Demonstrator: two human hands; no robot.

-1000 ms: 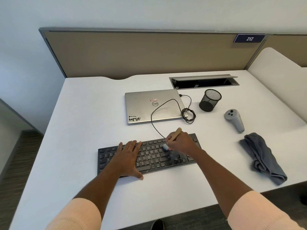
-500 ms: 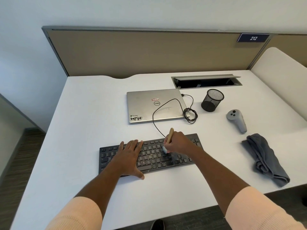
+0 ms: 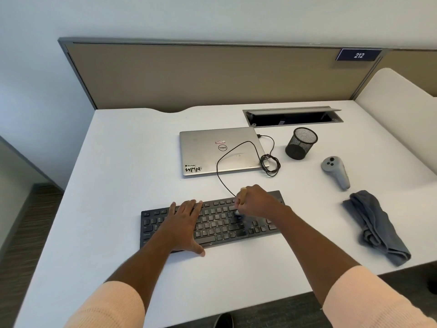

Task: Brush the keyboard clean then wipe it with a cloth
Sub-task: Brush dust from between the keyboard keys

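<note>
A black keyboard lies on the white desk in front of me. My left hand rests flat on its left half, fingers straight. My right hand grips a small brush with a wooden handle, bristles down on the keys right of centre. A crumpled grey cloth lies on the desk to the right, apart from both hands.
A closed silver laptop sits behind the keyboard, with the black keyboard cable looped across it. A black mesh pen cup, a grey controller and an open cable hatch lie further right and back. A partition stands behind the desk.
The brush handle has swung from leaning right to nearly upright as my right hand shifted slightly on the keys. My left hand has stayed in place.
</note>
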